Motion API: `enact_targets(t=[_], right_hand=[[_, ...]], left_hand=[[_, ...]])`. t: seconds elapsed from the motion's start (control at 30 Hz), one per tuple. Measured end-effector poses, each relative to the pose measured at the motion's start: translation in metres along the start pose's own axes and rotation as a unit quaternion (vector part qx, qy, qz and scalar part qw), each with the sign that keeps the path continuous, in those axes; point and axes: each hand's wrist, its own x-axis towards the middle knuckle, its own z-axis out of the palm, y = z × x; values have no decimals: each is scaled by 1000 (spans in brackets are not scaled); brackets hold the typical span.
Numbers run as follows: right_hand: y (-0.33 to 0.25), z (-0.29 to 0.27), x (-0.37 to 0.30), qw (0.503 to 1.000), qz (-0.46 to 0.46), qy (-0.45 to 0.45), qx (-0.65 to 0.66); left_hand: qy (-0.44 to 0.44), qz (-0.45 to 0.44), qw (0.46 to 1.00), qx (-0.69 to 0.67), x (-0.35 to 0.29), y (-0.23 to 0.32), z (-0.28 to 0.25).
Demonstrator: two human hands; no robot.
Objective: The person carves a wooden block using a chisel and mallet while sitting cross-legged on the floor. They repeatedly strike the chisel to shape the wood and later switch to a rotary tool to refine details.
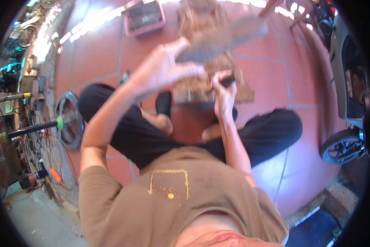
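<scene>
**Wooden block under the tool, work judged midway**

Seated cross-legged on the red tiled floor (pixel 275 74), with the wooden block (pixel 195 92) lying on the tiles just beyond the folded legs, between the knees. Left hand (pixel 162 72) raised above the block and closed round the near end of a long flat grey piece (pixel 224 37), thumb sticking up; too smeared by blur to say what kind of tool, or how tight the grip. Right hand (pixel 222 92) lower down, wrapped narrowly round a short dark tool (pixel 227 81) whose end rests against the block's top face.

Judged from the surface: pale, rough and uneven across the top, with ragged edges, so likely some shaping done already. No smooth or finished face to be seen, though blur hides the fine detail. Probably much left to do, given both hands set on tools and the dark tool seated on the wood rather than laid aside. Cannot tell whether chips lie around the block.

Further off, a pink compartment tray (pixel 144 17) on the floor beyond the block, well apart from both hands. A spoked wheel (pixel 69 119) leaning at the left, a dark tyre (pixel 343 146) at the right edge.
</scene>
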Motion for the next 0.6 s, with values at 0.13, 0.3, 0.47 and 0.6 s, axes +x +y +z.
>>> enact_targets(t=[0.13,0.3,0.47,0.6], right_hand=[[-11,15,-6,1000,15,-3,4],[2,13,-12,998,56,9,-3],[6,4,-10,997,76,21,0],[7,5,-13,999,32,-22,-5]], left_hand=[[-39,43,998,30,-1,12,6],[-148,112,940,287,7,7,12],[-124,145,949,252,7,13,11],[-137,140,967,164,11,40,5]])
